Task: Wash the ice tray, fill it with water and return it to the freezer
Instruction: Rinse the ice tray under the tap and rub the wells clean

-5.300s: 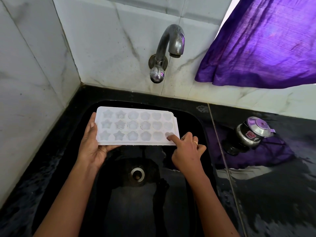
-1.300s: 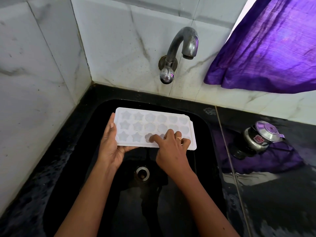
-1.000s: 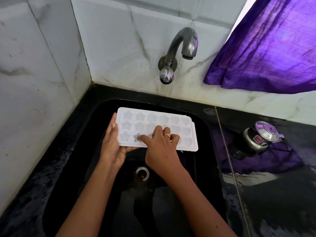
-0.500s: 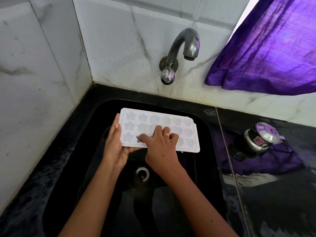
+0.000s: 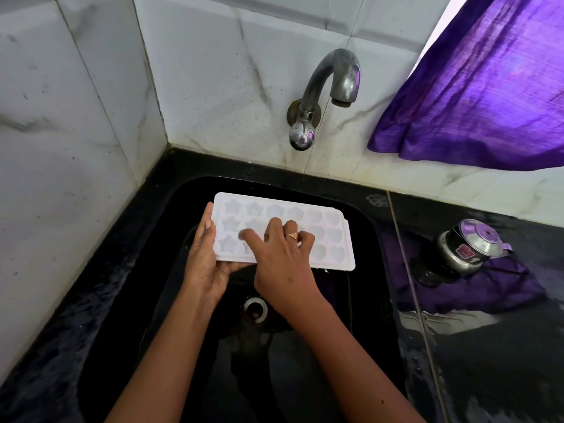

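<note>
Right hand [image 5: 283, 261] now sits over the left half of the ice tray [image 5: 334, 236]; 5.3 s ago its index finger was at the right-end corner cavity. Since 0.5 s ago the fingertip has gone from the near row to the middle row.

Ice tray: white, star and rounded cavities facing up, held roughly level above the black sink [image 5: 171, 239], over the drain [image 5: 253, 309] and in front of the faucet [image 5: 329, 87].

Left hand [image 5: 207, 261]: grips the tray's left end, thumb lying along the top of the left edge, palm under the near corner. Fingers beneath the tray are hidden.

Right hand: index finger stretched out to the left, tip in a second-column cavity. Other fingers are bent, knuckles up, grasping nothing. Ring on one finger.

Purple curtain [image 5: 488, 87] hangs at upper right. Small lidded metal pot [image 5: 470, 245] stands on the black counter [image 5: 503, 346] right of the sink.
</note>
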{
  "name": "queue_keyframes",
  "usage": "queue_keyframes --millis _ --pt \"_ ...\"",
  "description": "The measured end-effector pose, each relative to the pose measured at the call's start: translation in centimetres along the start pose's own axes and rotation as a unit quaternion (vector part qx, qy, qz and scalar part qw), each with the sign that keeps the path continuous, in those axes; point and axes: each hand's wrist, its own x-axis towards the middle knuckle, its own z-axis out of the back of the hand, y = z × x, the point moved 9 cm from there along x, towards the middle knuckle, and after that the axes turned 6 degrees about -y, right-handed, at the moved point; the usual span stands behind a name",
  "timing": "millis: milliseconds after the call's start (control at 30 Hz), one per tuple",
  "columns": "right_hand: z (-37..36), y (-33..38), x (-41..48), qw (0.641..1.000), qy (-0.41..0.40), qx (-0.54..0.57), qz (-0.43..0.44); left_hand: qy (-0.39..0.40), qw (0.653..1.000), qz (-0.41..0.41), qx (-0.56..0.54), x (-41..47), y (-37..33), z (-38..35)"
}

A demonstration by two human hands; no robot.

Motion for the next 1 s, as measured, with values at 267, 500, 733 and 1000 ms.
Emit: queue_keyframes --millis 267,500,733,1000 --pt "-2.2 1.4 0.4 0.999 0.049 0.001 0.023 0.009 1.0 -0.006 0.006 -0.5 0.0 -0.3" --pt "-2.5 1.4 0.5 0.998 0.054 -0.01 0.033 0.011 1.0 -0.003 0.013 -0.5 0.2 0.1" --pt "-2.4 1.7 1.0 0.998 0.05 -0.019 0.028 0.008 1.0 -0.005 0.001 -0.4 -0.1 -0.2" --pt "0.9 -2.8 0.5 0.996 -0.012 0.063 -0.057 0.01 1.0 0.004 -0.01 -0.4 0.2 0.8"
